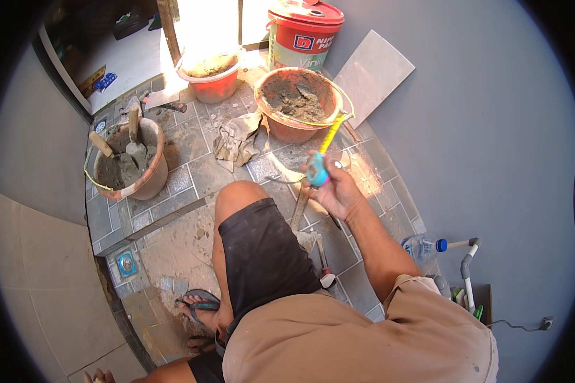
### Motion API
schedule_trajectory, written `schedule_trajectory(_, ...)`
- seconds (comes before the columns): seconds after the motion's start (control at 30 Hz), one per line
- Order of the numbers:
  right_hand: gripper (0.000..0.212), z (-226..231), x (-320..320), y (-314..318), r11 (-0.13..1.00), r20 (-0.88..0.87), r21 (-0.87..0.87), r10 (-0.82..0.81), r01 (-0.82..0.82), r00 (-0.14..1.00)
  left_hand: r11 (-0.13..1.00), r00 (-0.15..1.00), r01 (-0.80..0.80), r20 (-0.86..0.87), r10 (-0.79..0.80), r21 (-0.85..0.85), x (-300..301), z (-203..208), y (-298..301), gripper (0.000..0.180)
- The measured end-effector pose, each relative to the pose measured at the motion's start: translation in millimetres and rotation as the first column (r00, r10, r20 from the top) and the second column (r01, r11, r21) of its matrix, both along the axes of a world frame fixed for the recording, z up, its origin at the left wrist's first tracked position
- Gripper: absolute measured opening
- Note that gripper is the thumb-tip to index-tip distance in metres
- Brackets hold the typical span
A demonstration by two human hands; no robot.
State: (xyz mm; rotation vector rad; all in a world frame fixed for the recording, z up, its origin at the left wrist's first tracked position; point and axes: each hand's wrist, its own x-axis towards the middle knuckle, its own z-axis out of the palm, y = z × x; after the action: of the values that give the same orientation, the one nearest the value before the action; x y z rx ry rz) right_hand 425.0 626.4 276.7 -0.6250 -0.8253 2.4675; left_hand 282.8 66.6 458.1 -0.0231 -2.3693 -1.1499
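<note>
My right hand [337, 191] is wrapped round a blue tape measure [317, 170]. Its yellow blade [331, 134] sticks out upward, ending near the rim of an orange bucket [294, 127] that holds wet mortar. At the lower left edge only the fingertips of my left hand [99, 377] show, apart from each other with nothing visible in them; the rest is cut off. Below the tape measure lies a wooden-handled hammer [300, 205], and a tool with a red and white handle end [326, 276] rests beside my thigh.
Mortar and two wooden-handled trowels [134, 137] fill a bucket [152, 182] at left. Behind stand a red bucket [216, 90] and a lidded paint pail [305, 35]. A tile [378, 73] leans on the wall. A crumpled paper bag [236, 139], a floor drain [126, 263] and a bottle [421, 246] are nearby.
</note>
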Motion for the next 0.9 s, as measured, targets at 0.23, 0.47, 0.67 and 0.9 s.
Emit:
schedule_trajectory(0.23, 0.045, -93, 69, 60, 0.849, 0.757, 0.247, -0.470, 0.466, 0.454, 0.997, 0.996, 0.077, -0.049, -0.077, 0.004, -6, -6, 0, 0.034)
schedule_trajectory(0.47, 0.054, -152, 89, 64, 0.935, 0.931, 0.354, -0.352, -0.006, 0.098, 0.994, 0.994, 0.097, 0.038, -0.098, 0.041, -10, -15, 0, 0.038)
schedule_trajectory(0.67, 0.072, -185, 78, 72, 0.841, 0.838, 0.524, -0.538, -0.137, -0.096, 0.990, 0.981, 0.140, 0.139, -0.135, -0.024, -12, -13, 10, 0.037)
schedule_trajectory(0.9, 0.043, -245, 93, 113, 0.362, 0.555, 0.627, -0.829, -0.690, 0.068, 0.952, 0.931, 0.303, 0.199, -0.307, 0.053, -13, -39, 16, 0.029)
